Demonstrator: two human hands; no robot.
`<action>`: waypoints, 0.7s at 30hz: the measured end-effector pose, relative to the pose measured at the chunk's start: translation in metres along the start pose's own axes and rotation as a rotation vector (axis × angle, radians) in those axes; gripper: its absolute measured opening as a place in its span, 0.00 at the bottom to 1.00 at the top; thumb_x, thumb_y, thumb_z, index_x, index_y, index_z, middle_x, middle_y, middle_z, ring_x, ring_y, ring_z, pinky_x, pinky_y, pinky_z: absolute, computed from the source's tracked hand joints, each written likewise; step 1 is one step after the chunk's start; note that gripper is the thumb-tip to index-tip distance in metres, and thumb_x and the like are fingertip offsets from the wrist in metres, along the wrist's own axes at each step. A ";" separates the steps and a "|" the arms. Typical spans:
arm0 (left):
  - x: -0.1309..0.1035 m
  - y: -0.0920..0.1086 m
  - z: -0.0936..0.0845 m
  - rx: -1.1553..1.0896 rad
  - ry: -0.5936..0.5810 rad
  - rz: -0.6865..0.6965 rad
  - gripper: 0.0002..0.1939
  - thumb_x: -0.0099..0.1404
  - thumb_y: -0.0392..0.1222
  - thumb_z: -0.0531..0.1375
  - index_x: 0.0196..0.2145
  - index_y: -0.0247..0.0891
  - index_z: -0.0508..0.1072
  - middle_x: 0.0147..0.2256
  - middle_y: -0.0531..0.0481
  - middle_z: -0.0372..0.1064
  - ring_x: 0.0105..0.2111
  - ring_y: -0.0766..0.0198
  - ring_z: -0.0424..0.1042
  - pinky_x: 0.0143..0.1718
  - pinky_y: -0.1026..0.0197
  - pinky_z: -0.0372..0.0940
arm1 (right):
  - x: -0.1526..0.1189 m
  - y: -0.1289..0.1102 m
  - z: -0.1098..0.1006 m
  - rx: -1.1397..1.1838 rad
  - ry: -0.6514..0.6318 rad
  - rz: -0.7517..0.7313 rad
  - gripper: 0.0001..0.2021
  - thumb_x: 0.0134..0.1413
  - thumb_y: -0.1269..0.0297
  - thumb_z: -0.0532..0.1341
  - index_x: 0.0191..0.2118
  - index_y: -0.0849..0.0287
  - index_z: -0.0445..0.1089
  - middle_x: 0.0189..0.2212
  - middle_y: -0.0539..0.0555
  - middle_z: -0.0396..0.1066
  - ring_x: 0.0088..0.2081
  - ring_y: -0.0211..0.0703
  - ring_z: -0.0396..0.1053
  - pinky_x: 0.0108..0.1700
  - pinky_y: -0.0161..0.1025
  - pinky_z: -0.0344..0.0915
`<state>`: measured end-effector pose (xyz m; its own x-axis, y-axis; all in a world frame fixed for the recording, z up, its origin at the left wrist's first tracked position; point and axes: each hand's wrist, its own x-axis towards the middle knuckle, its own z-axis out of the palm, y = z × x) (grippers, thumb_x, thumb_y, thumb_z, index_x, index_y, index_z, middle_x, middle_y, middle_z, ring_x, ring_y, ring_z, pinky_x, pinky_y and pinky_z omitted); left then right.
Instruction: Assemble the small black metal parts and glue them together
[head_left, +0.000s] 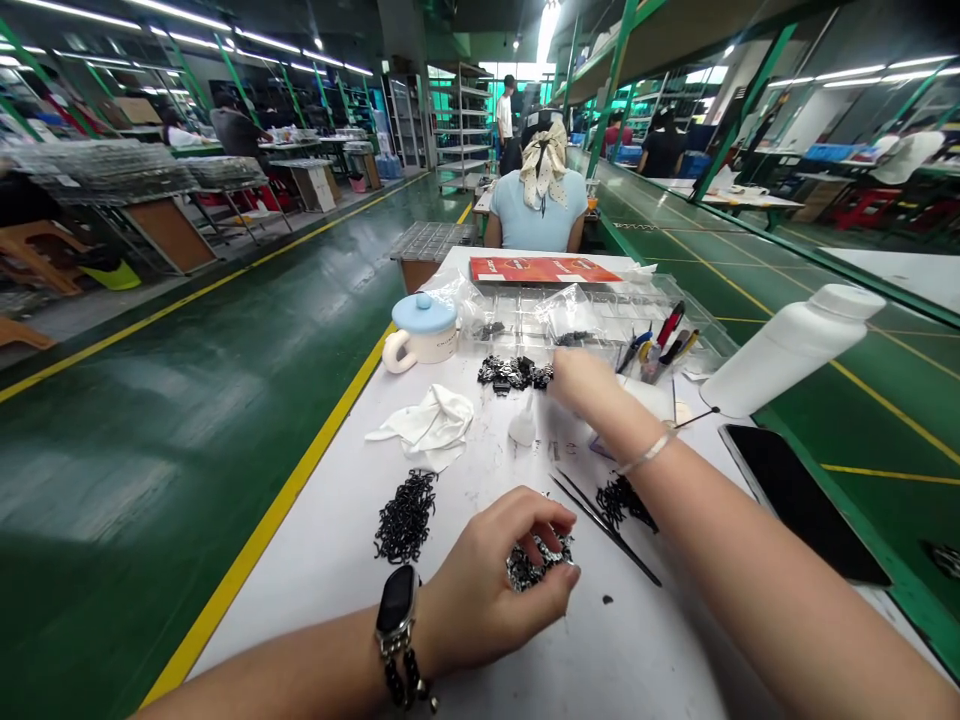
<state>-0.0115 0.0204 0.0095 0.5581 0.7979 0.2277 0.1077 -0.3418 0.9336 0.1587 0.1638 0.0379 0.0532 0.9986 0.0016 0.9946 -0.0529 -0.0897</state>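
My left hand (487, 575) is curved beside a small heap of shiny black-and-silver parts (529, 568) on the white table. Its thumb and fingers stand apart, with nothing visible gripped between them. Farther forward, my right hand (586, 385) reaches to the right end of another pile of black-and-silver pieces (511, 373); its fingertips are hidden behind the hand. Black tweezers (607, 530) lie under my right forearm, next to a pile of small black curved parts (621, 500). A similar black pile (406, 515) lies left of my left hand. Between the hands sits a small white translucent bottle (522, 425).
A white cloth (431, 425) and a blue-lidded mug (426, 328) are on the left. Clear trays with plastic bags (574, 315) and a red box (544, 269) stand behind. At right are pens (658, 345), a white bottle (791, 350) and a phone (802, 500). A person (541, 200) sits ahead.
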 end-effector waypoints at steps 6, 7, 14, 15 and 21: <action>0.003 -0.006 -0.001 -0.557 0.052 -0.344 0.17 0.60 0.42 0.63 0.45 0.36 0.67 0.42 0.44 0.68 0.39 0.62 0.71 0.40 0.58 0.67 | -0.088 0.008 -0.035 0.225 0.408 -0.223 0.10 0.55 0.66 0.60 0.43 0.60 0.65 0.38 0.53 0.68 0.38 0.38 0.68 0.43 0.37 0.66; 0.003 -0.008 -0.001 -0.682 0.070 -0.362 0.18 0.59 0.43 0.63 0.45 0.36 0.66 0.43 0.44 0.68 0.39 0.62 0.71 0.41 0.58 0.67 | -0.104 0.008 -0.030 0.388 0.549 -0.376 0.08 0.52 0.67 0.62 0.39 0.60 0.65 0.34 0.52 0.68 0.35 0.38 0.68 0.39 0.36 0.66; 0.004 -0.008 0.001 -0.834 0.181 -0.365 0.18 0.55 0.34 0.67 0.42 0.36 0.68 0.36 0.50 0.71 0.39 0.69 0.71 0.43 0.66 0.64 | -0.152 0.004 0.029 0.507 0.695 -0.705 0.11 0.48 0.76 0.63 0.37 0.61 0.63 0.33 0.54 0.66 0.35 0.41 0.64 0.37 0.43 0.60; 0.004 -0.008 0.001 -0.788 0.194 -0.364 0.17 0.55 0.33 0.67 0.42 0.36 0.69 0.35 0.52 0.71 0.38 0.70 0.70 0.42 0.68 0.64 | -0.152 0.004 0.033 0.507 0.695 -0.710 0.10 0.48 0.77 0.62 0.37 0.61 0.62 0.33 0.54 0.66 0.35 0.41 0.64 0.36 0.42 0.59; 0.002 -0.008 0.001 -0.603 0.253 -0.357 0.13 0.57 0.32 0.63 0.41 0.38 0.70 0.32 0.53 0.70 0.34 0.71 0.70 0.39 0.68 0.66 | -0.149 0.019 0.028 0.602 0.553 -0.738 0.16 0.46 0.72 0.64 0.40 0.60 0.60 0.35 0.54 0.65 0.36 0.43 0.63 0.39 0.45 0.58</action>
<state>-0.0102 0.0238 0.0021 0.3596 0.9242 -0.1288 -0.2635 0.2330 0.9361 0.1669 0.0140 0.0083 -0.3543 0.6344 0.6870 0.5995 0.7179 -0.3538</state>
